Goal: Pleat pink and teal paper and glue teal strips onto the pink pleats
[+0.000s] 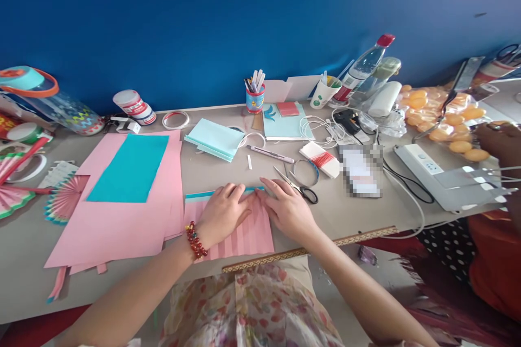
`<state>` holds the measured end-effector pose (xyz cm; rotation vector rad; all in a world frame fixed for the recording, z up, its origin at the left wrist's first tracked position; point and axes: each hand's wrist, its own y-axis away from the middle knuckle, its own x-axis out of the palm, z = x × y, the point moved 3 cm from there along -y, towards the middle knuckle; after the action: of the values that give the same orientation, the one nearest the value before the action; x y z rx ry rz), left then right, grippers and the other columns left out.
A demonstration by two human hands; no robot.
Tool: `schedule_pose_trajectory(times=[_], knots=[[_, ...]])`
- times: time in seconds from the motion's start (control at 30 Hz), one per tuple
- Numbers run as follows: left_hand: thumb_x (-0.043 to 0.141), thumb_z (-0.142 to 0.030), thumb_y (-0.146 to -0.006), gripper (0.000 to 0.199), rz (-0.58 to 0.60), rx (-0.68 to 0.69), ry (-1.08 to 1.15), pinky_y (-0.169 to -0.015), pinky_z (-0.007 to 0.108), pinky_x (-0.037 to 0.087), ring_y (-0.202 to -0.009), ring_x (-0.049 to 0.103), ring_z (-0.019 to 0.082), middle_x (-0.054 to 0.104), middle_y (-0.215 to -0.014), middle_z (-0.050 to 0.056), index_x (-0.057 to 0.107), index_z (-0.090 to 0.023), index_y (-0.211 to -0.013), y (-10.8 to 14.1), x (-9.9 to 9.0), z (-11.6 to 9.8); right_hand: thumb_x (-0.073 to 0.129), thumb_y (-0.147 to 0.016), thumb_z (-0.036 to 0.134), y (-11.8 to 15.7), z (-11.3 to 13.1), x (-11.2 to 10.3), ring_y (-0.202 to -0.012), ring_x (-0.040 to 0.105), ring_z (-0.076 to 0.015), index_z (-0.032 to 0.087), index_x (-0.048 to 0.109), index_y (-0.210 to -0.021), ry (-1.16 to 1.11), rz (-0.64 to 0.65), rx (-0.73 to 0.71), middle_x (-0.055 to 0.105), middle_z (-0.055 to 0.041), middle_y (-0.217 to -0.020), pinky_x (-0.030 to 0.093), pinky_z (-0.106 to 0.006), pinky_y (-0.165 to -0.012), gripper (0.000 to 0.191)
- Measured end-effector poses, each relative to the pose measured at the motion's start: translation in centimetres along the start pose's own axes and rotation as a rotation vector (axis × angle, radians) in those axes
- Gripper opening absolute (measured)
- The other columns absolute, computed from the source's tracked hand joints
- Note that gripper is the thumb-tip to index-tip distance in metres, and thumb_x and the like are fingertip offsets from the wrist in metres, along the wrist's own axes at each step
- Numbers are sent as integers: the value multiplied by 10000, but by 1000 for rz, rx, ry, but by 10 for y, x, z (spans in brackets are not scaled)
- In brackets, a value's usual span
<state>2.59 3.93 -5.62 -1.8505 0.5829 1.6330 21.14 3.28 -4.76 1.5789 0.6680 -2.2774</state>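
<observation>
A pink pleated paper with a teal strip along its far edge lies on the table before me. My left hand, wearing a red bead bracelet, holds that far edge with bent fingers. At the right end of the same edge, my right hand grips the paper, thumb and fingers close together. The fingertips partly hide the teal strip. Scissors with black handles lie open just beyond my right hand. To the left, a teal sheet rests on large pink sheets.
Light blue papers, a cutter and a tape roll lie farther back. A pen cup stands by the wall. Right are a phone, a power strip and another person's hand. Paper fans lie left.
</observation>
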Motion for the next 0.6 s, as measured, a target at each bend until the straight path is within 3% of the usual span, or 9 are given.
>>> schedule_pose_trajectory(times=[0.13,0.4,0.5,0.6], knots=[[495,-331,-968,318,-14,7,61,-825,406,467,-994,518,261,562,-1175,103,586,-220,-1252,1,-2,2,445,-989,263,9,2,2,-1267,476,-281,205,627,-1275,39,28,13,517,-76,-1444,450,-457,-1045,344],[478,-249,-971,262,-45,20,146,-857,402,504,-998,548,246,604,-1093,98,590,-155,-1189,5,-7,2,399,-988,189,13,-7,0,-1207,558,-247,140,598,-1302,-5,-88,37,593,-116,-1354,495,-412,-1027,376],[507,-250,-957,264,-35,11,133,-859,418,510,-1004,554,256,609,-1088,101,589,-153,-1188,4,-9,1,427,-988,224,13,0,0,-1220,542,-267,148,554,-1357,36,-36,-7,550,-115,-1408,494,-442,-1022,398],[504,-219,-954,167,-44,6,191,-871,408,509,-1007,569,246,622,-1075,89,632,-176,-1051,3,-12,4,436,-988,232,14,3,0,-1242,521,-269,174,586,-1321,42,-7,-52,566,-98,-1395,487,-451,-1029,370]])
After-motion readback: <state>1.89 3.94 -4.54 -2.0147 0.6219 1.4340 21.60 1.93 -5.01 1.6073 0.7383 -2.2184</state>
